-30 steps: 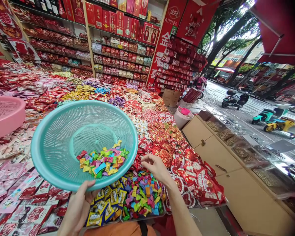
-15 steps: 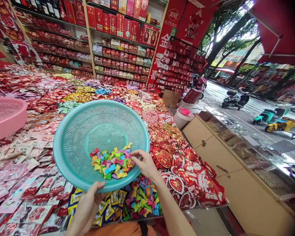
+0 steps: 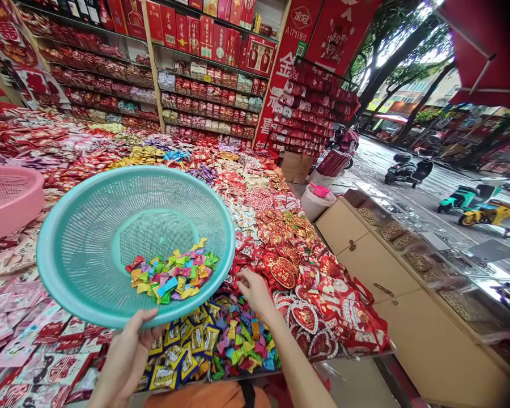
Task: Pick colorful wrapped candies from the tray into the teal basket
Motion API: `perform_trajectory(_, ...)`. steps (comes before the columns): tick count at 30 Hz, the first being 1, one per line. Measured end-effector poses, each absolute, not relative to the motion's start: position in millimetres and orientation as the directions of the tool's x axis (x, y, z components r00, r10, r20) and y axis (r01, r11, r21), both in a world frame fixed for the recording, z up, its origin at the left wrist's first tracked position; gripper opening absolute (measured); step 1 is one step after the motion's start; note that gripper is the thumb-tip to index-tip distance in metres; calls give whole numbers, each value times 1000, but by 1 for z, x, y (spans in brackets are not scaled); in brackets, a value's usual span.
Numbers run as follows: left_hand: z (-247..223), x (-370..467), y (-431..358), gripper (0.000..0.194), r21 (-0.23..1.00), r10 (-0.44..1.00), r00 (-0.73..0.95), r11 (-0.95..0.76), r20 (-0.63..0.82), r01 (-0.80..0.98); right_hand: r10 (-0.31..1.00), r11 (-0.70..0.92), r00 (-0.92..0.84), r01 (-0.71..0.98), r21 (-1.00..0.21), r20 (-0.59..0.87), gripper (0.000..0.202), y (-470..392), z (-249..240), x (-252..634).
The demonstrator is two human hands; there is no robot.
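Note:
My left hand (image 3: pixel 130 348) is closed on the near rim of a round turquoise plastic basket (image 3: pixel 72 292), thumb on top and fingers underneath. The basket is tilted towards me. Small, brightly wrapped candies (image 3: pixel 170 280) lie heaped in its lower right part. Just outside the basket's right rim, my right hand (image 3: pixel 255 292) hangs with fingers loosely curved and apart; nothing shows in it. Below that hand is a pile of similar multicoloured candies (image 3: pixel 246 340). Beside this pile, under the basket, lie yellow-and-blue wrapped packets (image 3: pixel 181 351).
A pink basket (image 3: pixel 15 209) stands at the left among spread packets. Red heart-shaped packs (image 3: pixel 304 317) cover the right of the display. Shelves of boxes (image 3: pixel 208 42) line the back. Tan cabinets (image 3: pixel 382 272) run along the right, with parked scooters (image 3: pixel 408 170) beyond.
The basket has shifted left with my left hand, its candies inside. My right hand has come away from the candies in the basket and is now outside its rim.

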State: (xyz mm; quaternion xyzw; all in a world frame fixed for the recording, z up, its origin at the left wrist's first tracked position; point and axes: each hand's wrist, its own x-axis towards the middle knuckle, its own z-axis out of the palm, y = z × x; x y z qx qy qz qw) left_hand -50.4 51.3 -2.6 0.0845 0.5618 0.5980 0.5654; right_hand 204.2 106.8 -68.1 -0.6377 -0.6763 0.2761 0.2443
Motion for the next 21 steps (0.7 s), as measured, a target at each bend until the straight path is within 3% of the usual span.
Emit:
perform_trajectory(3,1,-53,51,26,761,755,-363,265,-546,-593,949,14,-173,859,-512,-264,20,106,-85,193)
perform_trajectory(5,1,-54,50,28,762,757,-365,260,-542,-594,924,16,-193,881,-473,-329,21,106,-93,184)
perform_trajectory(13,-8,-58,47,41,785,772,-381,235,-509,-573,904,14,-173,926,-378,-390,22,109,-107,169)
perform_trajectory(21,-7,-56,47,37,763,757,-362,267,-544,-588,905,2,-175,914,-406,-389,21,109,-103,169)
